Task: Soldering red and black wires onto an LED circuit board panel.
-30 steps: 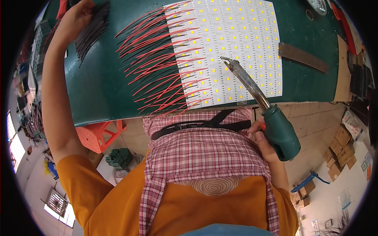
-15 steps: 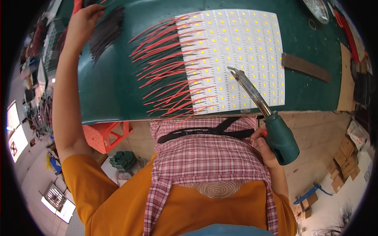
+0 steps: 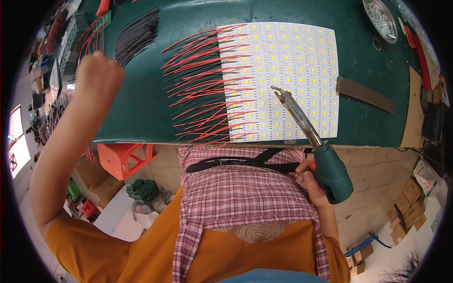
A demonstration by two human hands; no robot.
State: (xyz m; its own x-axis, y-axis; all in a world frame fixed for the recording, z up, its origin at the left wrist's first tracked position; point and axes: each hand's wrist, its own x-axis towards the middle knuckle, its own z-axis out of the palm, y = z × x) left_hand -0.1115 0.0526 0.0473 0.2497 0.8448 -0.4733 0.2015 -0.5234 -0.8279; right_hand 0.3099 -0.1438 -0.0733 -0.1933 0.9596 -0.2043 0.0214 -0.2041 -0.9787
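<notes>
My right hand (image 3: pixel 317 188) is closed round the green handle of a soldering iron (image 3: pixel 334 174). Its metal shaft slants up and left, with the tip over a white LED panel (image 3: pixel 278 108) dotted with yellow squares. Red and black wires (image 3: pixel 196 94) fan out from the panel's left edge. At far left my left hand (image 3: pixel 100 73) is curled, back of the hand up; its fingertips are hidden, so what it holds, if anything, cannot be made out. Just beyond it are thin red wires (image 3: pixel 90 38) and a small green circuit board (image 3: pixel 104 20).
A bundle of black wires (image 3: pixel 138 35) lies right of the left hand. To the panel's right are a flat metal bar (image 3: pixel 365 94), a ring (image 3: pixel 376 44) and a metal dish (image 3: pixel 380 21) of small bits. A red plastic stool (image 3: pixel 123 159) stands below the table's front edge.
My left hand has come back toward me from the far left of the table, its elbow swinging outward. The right hand keeps the soldering iron in nearly the same place. The view has shifted slightly.
</notes>
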